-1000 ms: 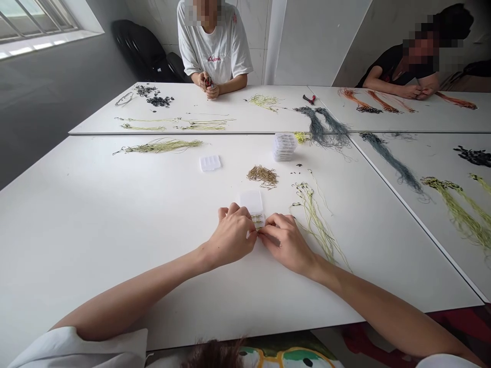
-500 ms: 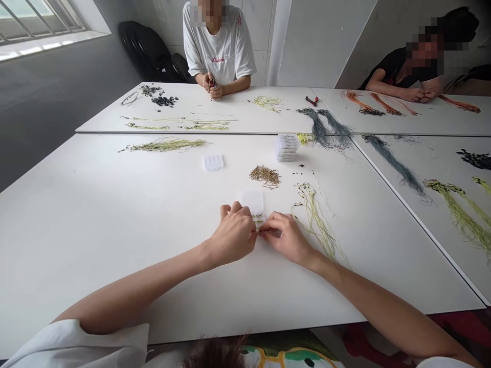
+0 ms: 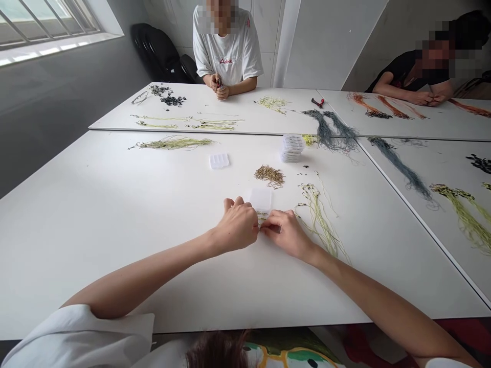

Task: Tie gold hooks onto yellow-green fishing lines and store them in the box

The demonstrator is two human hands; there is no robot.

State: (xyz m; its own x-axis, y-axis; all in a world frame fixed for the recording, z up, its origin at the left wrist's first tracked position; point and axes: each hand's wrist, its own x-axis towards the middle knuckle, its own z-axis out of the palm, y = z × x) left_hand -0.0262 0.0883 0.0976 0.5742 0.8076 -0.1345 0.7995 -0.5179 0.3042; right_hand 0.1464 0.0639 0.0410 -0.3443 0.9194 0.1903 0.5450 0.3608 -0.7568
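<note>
**Seated person's hands at a small box, viewed across white tables; dial centred on the hands, person at 6 o'clock.** The work in hand is fine fingertip handling at the near end of a small clear plastic box (image 3: 261,204). The box lies flat on the table, its near end holding a few yellowish strands or hooks, just beyond the fingertips. The left hand (image 3: 237,225) is curled, knuckles up, and the right hand (image 3: 286,234) reaches in from 3 o'clock; their fingertips almost meet, pinched inward. Whether they grip a thin strand cannot be told at this size. Any next move here calls for a steady, narrow pinch, since the pieces are tiny and lie close together.

**Surface and room.** A loose pile of gold-coloured hooks (image 3: 269,175) lies at 12 o'clock, and yellow-green lines (image 3: 320,225) fan out at 2 o'clock. Farther off at 1 o'clock is a stack of clear boxes (image 3: 292,148); a single clear box (image 3: 219,161) lies at 11 o'clock. Across the white table (image 3: 115,250), a co-worker in a white T-shirt (image 3: 226,51) sits at 12 o'clock, hands together around a small red tool (image 3: 218,83). A second co-worker in black (image 3: 406,69) sits at 1 o'clock.
</note>
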